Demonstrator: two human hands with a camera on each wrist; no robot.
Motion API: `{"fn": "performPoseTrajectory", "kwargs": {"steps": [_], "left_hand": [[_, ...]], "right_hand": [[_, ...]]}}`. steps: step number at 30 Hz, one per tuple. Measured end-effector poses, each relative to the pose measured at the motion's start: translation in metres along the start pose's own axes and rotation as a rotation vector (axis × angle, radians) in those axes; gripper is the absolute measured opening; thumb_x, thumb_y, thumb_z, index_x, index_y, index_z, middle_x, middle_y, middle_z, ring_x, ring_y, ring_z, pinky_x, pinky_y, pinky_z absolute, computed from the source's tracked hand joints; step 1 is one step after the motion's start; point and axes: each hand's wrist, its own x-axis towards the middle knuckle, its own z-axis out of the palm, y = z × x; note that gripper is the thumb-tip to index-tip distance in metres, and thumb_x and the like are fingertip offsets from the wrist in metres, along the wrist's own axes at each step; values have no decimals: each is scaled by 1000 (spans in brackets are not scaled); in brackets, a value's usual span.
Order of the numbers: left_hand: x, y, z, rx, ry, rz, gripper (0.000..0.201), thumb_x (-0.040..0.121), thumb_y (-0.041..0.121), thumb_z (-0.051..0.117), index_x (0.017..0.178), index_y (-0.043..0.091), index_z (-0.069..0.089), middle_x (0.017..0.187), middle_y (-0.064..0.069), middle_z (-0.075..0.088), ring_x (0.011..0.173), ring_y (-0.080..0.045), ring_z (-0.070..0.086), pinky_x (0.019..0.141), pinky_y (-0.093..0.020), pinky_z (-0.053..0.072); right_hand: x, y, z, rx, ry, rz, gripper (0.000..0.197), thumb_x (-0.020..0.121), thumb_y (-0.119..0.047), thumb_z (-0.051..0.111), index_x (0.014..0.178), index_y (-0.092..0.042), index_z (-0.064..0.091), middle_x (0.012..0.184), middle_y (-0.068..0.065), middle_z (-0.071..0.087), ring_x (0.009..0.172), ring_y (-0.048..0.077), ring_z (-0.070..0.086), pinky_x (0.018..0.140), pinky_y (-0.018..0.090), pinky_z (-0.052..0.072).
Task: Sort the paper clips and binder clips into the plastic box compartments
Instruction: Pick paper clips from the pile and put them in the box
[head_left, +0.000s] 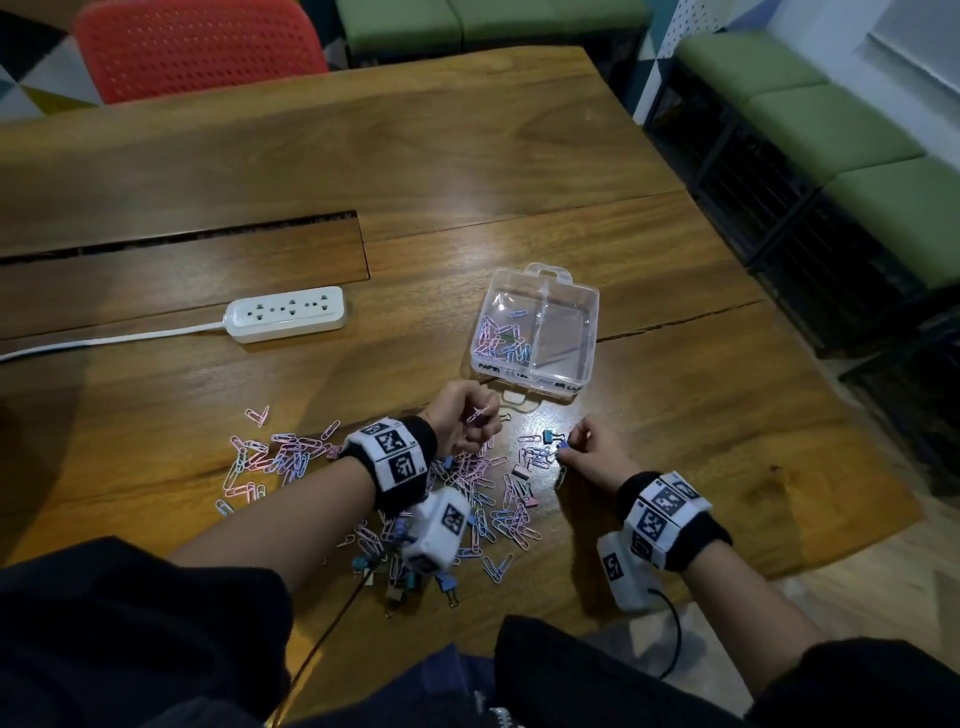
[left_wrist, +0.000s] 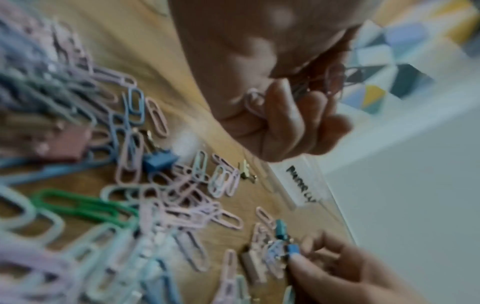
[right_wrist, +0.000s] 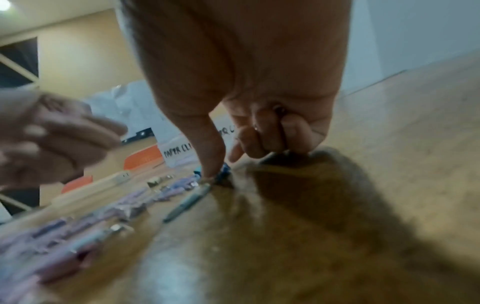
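Note:
A clear plastic box (head_left: 584, 332) with two compartments sits on the wooden table; its left compartment holds several pastel paper clips (head_left: 501, 340), the right one looks bare. My left hand (head_left: 470, 421) is raised just before the box, fingers curled round a bunch of paper clips (left_wrist: 322, 82). My right hand (head_left: 584, 449) is down on the table, thumb and forefinger pinching a blue binder clip (head_left: 562, 446) (left_wrist: 293, 250) (right_wrist: 223, 170). A loose pile of paper clips (head_left: 483, 493) and binder clips (head_left: 395, 571) spreads under both wrists.
A white power strip (head_left: 285, 314) with its cord lies left of the box. A slot (head_left: 182, 236) cuts the table behind it. A red chair (head_left: 197, 49) stands at the far edge, green benches (head_left: 831, 130) to the right. The table's right edge is close to my right wrist.

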Motion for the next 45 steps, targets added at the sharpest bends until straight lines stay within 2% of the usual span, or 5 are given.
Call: {"fn": "performPoseTrajectory", "kwargs": {"steps": [6, 17, 31, 35, 45], "left_hand": [[13, -2, 11, -8, 89, 1, 34, 89, 23, 35, 56, 16, 38, 36, 4, 49, 27, -6, 34, 32, -7, 22], [19, -26, 37, 1455, 239, 17, 44, 68, 50, 67, 81, 9, 61, 74, -6, 59, 69, -20, 53, 57, -28, 40], [14, -21, 32, 1519, 211, 198, 43, 77, 42, 64, 113, 22, 52, 112, 0, 63, 101, -20, 58, 74, -28, 42], [20, -21, 41, 1652, 188, 137, 40, 79, 37, 65, 110, 13, 55, 116, -7, 62, 108, -25, 56, 84, -33, 44], [12, -6, 17, 1465, 80, -18, 43, 91, 42, 45, 98, 3, 61, 86, -7, 57, 78, -20, 52, 65, -28, 39]], "right_hand": [[0, 3, -3, 45, 133, -82, 25, 80, -30, 62, 68, -27, 41, 69, -2, 52, 67, 20, 52, 78, 47, 51], [-19, 8, 6, -360, 11, -230, 29, 77, -23, 68, 62, -28, 43, 82, -5, 42, 84, 13, 41, 75, 25, 32], [-24, -8, -2, 421, -68, -82, 39, 86, 14, 29, 75, -15, 53, 64, 1, 49, 46, 2, 49, 47, 15, 34], [-17, -12, 7, 203, 13, -181, 29, 89, -3, 44, 70, -24, 50, 69, 1, 54, 65, 13, 54, 69, 27, 44], [-19, -17, 18, -350, 92, -282, 20, 79, -21, 66, 98, -16, 61, 95, 1, 48, 88, 14, 46, 74, 24, 35]]}}
